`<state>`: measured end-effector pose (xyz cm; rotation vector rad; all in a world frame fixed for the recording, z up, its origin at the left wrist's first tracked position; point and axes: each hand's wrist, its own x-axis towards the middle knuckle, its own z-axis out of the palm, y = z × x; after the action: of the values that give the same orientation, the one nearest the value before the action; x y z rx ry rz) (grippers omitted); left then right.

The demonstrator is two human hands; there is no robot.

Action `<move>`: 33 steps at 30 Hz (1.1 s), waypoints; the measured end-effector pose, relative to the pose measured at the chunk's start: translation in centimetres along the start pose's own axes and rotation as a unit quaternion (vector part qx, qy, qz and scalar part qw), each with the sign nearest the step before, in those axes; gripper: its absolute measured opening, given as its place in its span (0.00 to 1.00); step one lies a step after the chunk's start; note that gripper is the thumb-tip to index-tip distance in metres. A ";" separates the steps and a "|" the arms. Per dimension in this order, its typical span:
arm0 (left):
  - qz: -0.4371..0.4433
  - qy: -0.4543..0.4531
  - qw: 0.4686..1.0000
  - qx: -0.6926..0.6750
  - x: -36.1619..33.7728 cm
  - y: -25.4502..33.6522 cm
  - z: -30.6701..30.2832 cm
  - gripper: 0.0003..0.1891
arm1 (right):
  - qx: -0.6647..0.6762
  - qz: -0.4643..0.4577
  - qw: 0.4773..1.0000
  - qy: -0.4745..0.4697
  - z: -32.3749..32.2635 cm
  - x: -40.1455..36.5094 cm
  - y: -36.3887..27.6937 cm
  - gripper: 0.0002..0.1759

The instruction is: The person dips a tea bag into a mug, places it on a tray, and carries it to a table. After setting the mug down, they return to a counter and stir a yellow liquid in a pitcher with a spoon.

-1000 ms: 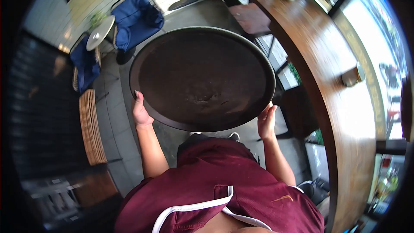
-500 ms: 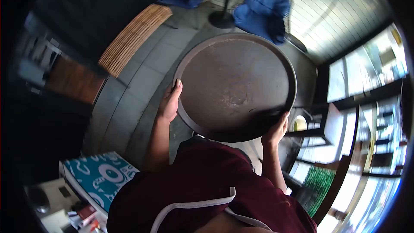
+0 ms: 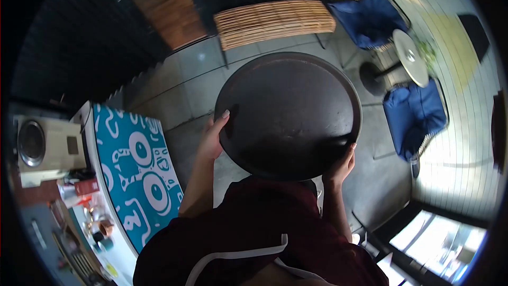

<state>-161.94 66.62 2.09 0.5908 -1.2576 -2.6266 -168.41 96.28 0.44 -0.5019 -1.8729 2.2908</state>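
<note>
A large round dark brown tray with a raised rim is held out in front of my body, its scuffed upper face bare. My left hand grips the left rim, thumb over the edge and fingers hidden underneath. On the lower right rim, my right hand holds on in the same way, with most of its fingers out of sight below the tray.
A slatted bench stands ahead by a dark wall. To the right, blue-cushioned chairs flank a small round table. A counter with a teal patterned front is close on my left, carrying a beige machine.
My view has turned left: bench, chairs and round table have shifted right, and more of the teal counter shows. Both hands keep hold of the tray.
</note>
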 end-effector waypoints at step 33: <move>0.338 0.437 0.828 -0.095 10.9 26.5 -25.5 0.22 | 0.041 0.112 0.838 -0.532 64.1 0.5 5.9 0.33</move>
<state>-161.58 28.38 5.26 0.9344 -0.6941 -1.5346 -190.18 35.95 5.44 0.8171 -2.0974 3.1334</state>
